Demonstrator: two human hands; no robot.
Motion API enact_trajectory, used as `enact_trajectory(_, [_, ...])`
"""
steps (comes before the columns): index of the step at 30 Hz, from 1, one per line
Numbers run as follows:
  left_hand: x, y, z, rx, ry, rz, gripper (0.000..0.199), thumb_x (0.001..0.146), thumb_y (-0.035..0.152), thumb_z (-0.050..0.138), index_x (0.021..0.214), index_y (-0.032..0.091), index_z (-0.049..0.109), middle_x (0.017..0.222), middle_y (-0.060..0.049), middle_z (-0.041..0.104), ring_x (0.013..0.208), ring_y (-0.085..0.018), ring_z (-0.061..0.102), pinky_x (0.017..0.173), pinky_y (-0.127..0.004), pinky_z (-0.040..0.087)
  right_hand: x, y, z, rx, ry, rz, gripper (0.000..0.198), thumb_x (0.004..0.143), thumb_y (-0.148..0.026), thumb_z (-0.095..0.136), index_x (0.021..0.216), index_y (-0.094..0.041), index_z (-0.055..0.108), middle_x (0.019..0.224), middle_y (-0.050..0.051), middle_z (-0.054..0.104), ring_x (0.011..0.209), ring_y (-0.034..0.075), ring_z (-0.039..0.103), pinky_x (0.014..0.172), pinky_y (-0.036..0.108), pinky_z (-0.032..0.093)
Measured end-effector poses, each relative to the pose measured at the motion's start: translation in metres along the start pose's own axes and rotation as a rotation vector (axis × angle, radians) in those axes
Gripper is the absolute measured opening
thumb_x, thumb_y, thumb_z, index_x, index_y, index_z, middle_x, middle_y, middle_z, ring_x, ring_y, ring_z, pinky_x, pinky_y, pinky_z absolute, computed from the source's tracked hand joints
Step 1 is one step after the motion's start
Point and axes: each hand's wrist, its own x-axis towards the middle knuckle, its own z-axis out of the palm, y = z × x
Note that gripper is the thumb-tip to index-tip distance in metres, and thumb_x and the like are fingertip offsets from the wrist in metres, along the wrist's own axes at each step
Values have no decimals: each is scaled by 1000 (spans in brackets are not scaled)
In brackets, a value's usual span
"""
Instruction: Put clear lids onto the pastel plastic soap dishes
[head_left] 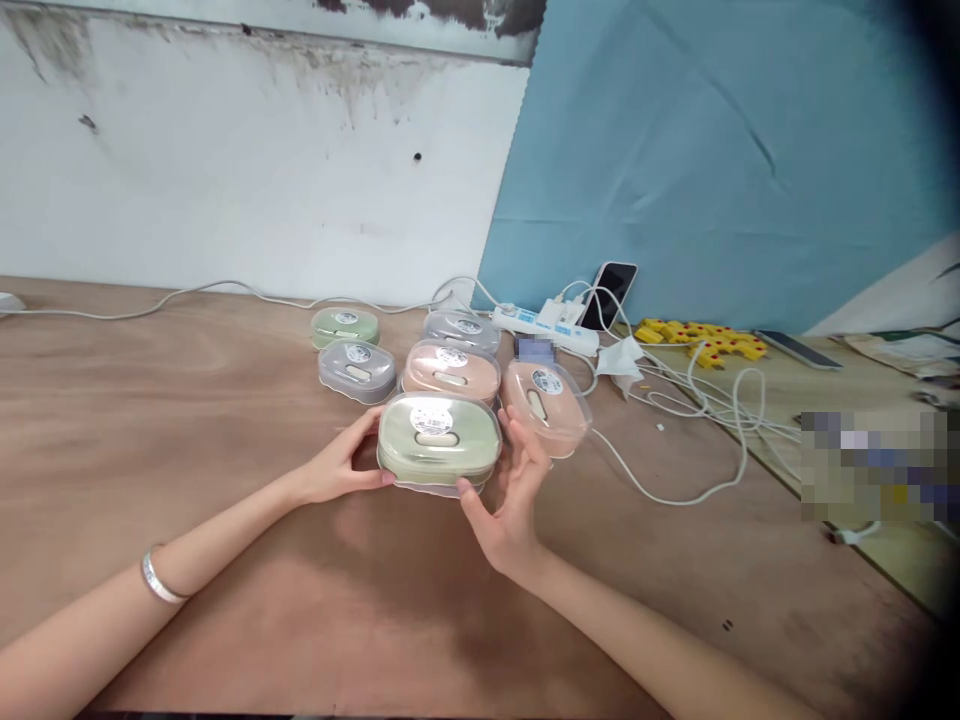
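Observation:
A green plastic box (442,455) with a clear lid and a round label is held between both hands, in front of several similar boxes. My left hand (341,465) grips its left end, thumb at the near lower edge. My right hand (506,500) grips the right end, with the thumb on the near corner and some fingers raised beside it. Behind it sit a pink box (450,372) and a grey box (356,370). Close to my right fingers lies another pink box (546,408). Farther back are a green box (345,325) and a grey box (461,330).
A white power strip (547,328) with plugs lies near the wall, beside a leaning phone (609,295). White cables (742,440) loop across the right side. Yellow pieces (701,338) and a dark flat device (799,350) lie at the back right of the wooden table (225,620).

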Motion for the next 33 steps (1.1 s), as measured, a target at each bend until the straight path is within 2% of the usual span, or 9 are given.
enact_trajectory(3, [-4, -1, -5, -34, 36, -46, 79, 76, 42, 71, 141, 24, 29, 145, -11, 38, 133, -32, 38, 108, -43, 37, 2, 1, 0, 80, -66, 58, 68, 81, -27, 58, 138, -24, 20, 145, 17, 26, 134, 28, 36, 108, 54, 35])
enact_trajectory(5, [-5, -2, -7, -44, 57, -60, 84, 73, 43, 73, 142, 23, 29, 146, -11, 37, 134, -32, 35, 110, -44, 33, 3, 1, -1, 52, -132, 75, 68, 80, -27, 61, 137, -23, 24, 139, 16, 35, 129, 28, 41, 107, 54, 36])
enact_trajectory(10, [-5, -2, -8, -73, 56, -62, 87, 72, 43, 74, 143, 23, 27, 148, -10, 35, 135, -32, 34, 113, -44, 30, 4, 0, -3, -24, -183, 121, 65, 82, -31, 61, 137, -22, 27, 139, 15, 37, 131, 29, 38, 106, 53, 36])
enact_trajectory(15, [-4, 3, -9, -131, 49, -75, 93, 72, 50, 73, 145, 23, 23, 150, -11, 30, 138, -32, 28, 112, -42, 30, 5, 1, -3, -48, -241, 74, 66, 84, -32, 58, 139, -23, 23, 141, 15, 36, 131, 29, 38, 105, 52, 38])
enact_trajectory(19, [-5, 4, -9, -142, 61, -79, 101, 70, 53, 73, 148, 28, 14, 153, -9, 21, 139, -32, 26, 113, -42, 29, 5, 1, -4, -133, -279, 21, 63, 86, -31, 55, 141, -27, 22, 141, 13, 36, 133, 30, 36, 106, 55, 35])
enact_trajectory(21, [-5, 3, -9, -141, 69, -73, 102, 70, 53, 73, 148, 28, 12, 153, -10, 21, 138, -32, 27, 113, -43, 29, 6, 2, -5, -158, -293, -4, 60, 87, -32, 53, 140, -27, 24, 140, 12, 37, 132, 30, 35, 105, 57, 33])
enact_trajectory(28, [-4, 5, -8, -143, 57, -49, 97, 70, 55, 72, 145, 27, 19, 151, -11, 26, 137, -33, 30, 109, -42, 34, 8, 4, -7, -154, -276, -22, 52, 88, -32, 50, 136, -26, 30, 134, 12, 40, 129, 29, 38, 104, 53, 35])
enact_trajectory(33, [-5, 1, -9, -125, 43, -10, 91, 71, 54, 72, 143, 27, 24, 150, -10, 28, 137, -32, 30, 110, -42, 32, 7, 4, -7, -138, -279, -20, 51, 88, -32, 51, 134, -26, 31, 132, 12, 40, 128, 29, 38, 103, 53, 35])
